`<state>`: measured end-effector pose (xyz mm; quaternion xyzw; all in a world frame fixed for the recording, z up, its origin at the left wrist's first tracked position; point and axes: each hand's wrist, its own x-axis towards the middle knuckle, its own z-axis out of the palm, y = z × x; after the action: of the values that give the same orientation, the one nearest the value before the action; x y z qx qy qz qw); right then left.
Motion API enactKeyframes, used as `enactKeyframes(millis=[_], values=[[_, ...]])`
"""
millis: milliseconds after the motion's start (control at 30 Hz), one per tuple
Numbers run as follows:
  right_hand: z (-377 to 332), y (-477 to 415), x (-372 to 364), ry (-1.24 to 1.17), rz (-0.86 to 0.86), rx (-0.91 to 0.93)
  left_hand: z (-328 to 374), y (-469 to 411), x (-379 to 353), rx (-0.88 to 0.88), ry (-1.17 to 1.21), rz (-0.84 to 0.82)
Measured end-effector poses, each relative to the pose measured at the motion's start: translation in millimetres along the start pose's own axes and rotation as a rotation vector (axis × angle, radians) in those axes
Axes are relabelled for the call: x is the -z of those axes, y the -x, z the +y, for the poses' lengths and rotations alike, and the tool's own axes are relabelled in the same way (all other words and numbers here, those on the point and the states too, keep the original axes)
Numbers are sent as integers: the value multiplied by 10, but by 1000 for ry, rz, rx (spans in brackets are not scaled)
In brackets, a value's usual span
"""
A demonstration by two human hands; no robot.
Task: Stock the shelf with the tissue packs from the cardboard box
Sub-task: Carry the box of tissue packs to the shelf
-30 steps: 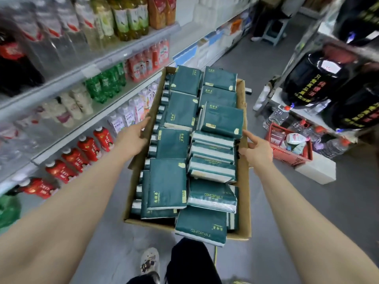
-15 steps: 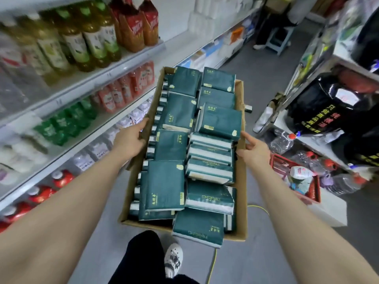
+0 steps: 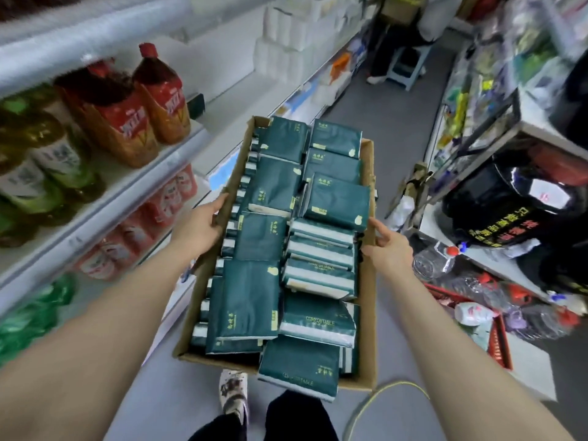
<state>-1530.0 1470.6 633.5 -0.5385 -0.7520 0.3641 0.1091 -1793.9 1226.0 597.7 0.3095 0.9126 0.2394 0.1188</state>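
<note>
A long, shallow cardboard box (image 3: 368,329) is held in the air in front of me, packed with several dark green tissue packs (image 3: 251,300). One pack (image 3: 299,366) hangs over the box's near edge. My left hand (image 3: 199,229) grips the box's left wall about halfway along. My right hand (image 3: 386,249) grips the right wall opposite it. Both arms reach forward. The white shelf (image 3: 222,100) on my left has a bare stretch beyond the drink bottles.
Drink bottles (image 3: 140,113) fill the left shelves. White paper rolls (image 3: 286,36) stand further along. Racks with black bags (image 3: 502,218) line the right side, with a red basket (image 3: 496,332) and water bottles on the floor. A person and stool (image 3: 404,62) are down the aisle. A yellow cable (image 3: 381,396) lies underfoot.
I have walked forward along the aisle with the box; the shelves on the left slid past and the orange-labelled bottles are now beside me. Both hands keep the same hold.
</note>
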Motion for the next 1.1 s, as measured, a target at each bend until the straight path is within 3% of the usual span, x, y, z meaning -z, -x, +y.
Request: enactKeyframes(millis=[167, 633, 1100], values=[[-332, -856, 2, -13, 25, -39, 150, -1108, -111, -4, 80, -114], [-578, -3626, -258, -61, -6, -119, 806, -3607, -825, 2, -62, -107], [-134, -5391, -1906, -16, -68, -330, 33, -5610, -2188, 78, -108, -283]])
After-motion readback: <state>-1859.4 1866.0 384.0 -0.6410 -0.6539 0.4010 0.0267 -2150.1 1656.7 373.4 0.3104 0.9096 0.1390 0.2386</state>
